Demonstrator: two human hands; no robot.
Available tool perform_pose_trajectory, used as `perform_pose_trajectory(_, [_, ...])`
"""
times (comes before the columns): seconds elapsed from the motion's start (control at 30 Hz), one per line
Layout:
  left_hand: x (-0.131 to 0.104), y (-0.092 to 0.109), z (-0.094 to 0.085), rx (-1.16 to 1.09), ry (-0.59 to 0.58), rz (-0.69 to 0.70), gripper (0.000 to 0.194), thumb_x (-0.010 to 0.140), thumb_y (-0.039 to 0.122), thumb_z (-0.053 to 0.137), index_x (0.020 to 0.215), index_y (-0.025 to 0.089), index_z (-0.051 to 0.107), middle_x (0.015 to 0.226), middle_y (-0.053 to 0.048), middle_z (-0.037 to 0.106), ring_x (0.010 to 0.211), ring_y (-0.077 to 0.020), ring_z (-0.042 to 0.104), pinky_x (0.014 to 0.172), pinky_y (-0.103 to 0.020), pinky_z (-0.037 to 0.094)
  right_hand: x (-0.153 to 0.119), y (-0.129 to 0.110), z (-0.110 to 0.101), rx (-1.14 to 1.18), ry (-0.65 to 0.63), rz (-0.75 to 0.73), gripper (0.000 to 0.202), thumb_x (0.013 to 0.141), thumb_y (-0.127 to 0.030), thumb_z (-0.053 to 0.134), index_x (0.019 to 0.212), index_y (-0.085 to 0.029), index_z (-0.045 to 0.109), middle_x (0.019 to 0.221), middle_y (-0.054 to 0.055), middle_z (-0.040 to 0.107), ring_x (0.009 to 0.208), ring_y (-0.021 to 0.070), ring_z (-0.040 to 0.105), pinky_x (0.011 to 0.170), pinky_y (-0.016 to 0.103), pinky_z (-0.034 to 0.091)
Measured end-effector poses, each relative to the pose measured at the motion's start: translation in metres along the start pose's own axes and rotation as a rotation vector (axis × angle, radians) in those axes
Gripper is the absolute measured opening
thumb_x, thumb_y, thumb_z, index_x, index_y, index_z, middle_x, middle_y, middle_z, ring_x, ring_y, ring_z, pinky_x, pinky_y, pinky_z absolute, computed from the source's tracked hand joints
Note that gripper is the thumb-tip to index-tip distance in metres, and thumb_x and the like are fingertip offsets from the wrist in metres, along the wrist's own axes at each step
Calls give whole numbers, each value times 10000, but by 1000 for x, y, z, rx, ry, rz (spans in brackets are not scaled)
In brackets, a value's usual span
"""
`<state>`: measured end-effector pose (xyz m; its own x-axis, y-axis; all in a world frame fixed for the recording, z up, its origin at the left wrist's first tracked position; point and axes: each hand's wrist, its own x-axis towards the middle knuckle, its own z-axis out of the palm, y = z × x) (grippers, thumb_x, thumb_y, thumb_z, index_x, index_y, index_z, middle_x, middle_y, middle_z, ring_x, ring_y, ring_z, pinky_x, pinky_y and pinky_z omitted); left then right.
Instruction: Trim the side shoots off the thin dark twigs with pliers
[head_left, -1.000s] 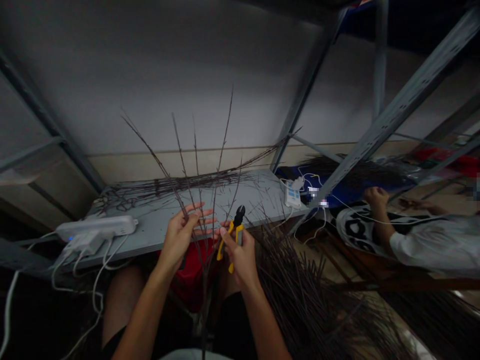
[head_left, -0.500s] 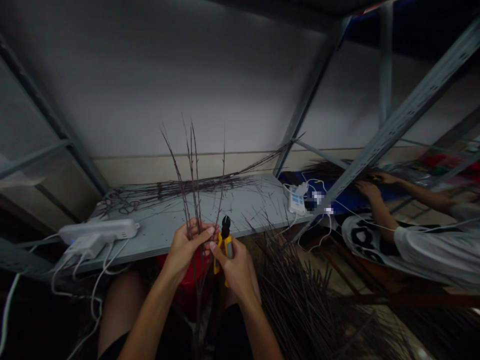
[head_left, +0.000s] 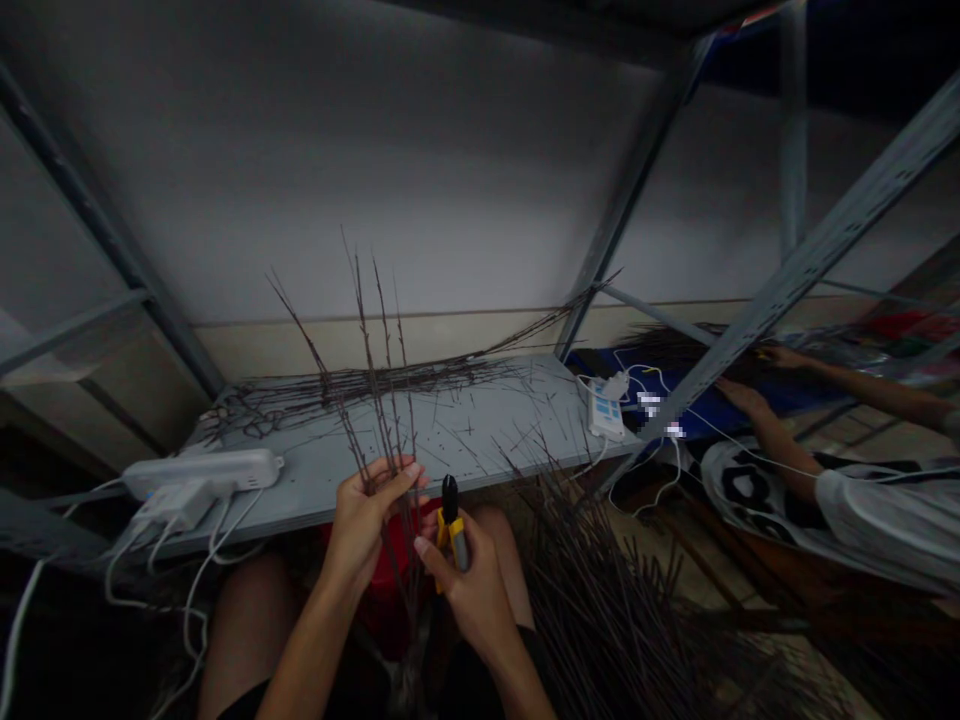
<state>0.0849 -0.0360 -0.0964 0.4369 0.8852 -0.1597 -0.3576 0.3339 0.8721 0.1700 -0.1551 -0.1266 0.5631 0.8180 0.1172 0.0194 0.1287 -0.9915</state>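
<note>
Several thin dark twigs (head_left: 395, 420) rise upright from my left hand (head_left: 371, 515), whose thumb and fingers are closed round them. Their lower ends run down between my knees. Just to the right, my right hand (head_left: 472, 575) is wrapped round yellow-and-grey-handled cutting pliers (head_left: 454, 535). The black jaws point up and stand apart from the twigs. My right thumb and fingertips are close beside the twig stems; whether they touch them I cannot make out. Behind my hands, a pile of twigs (head_left: 390, 382) lies along the back of the grey shelf (head_left: 480, 440).
A big heap of twigs (head_left: 607, 600) fills the floor at my right. White power strips with cables (head_left: 202, 470) lie left, another power strip (head_left: 604, 408) right. A red object (head_left: 379, 590) is between my knees. Metal posts frame the shelf. A co-worker's hands (head_left: 750, 395) are among twigs at far right.
The twigs' tips have swung left, and the single twig on the right now stands close to the others. The right hand with the pliers has dropped slightly. The view has shifted a little.
</note>
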Motion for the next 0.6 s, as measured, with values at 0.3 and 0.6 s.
perform_pose_trajectory(0.3, [-2,17,4,41,47,47,412,629,345,938,933,128,765,834,-47,754,737,-184,727,608,-262,627,0,9,1,-46,33,-20,394,827,-532,730,1015,-186,713,906,93,735,806,253,684,742,344,569])
perform_pose_trajectory(0.6, [-5,22,12,119,109,77,597,465,566,948,835,132,770,593,-48,717,460,-158,625,413,-222,489,70,-38,-24,-206,201,-276,414,775,-552,771,1037,-232,752,1003,102,762,968,306,715,858,366,574])
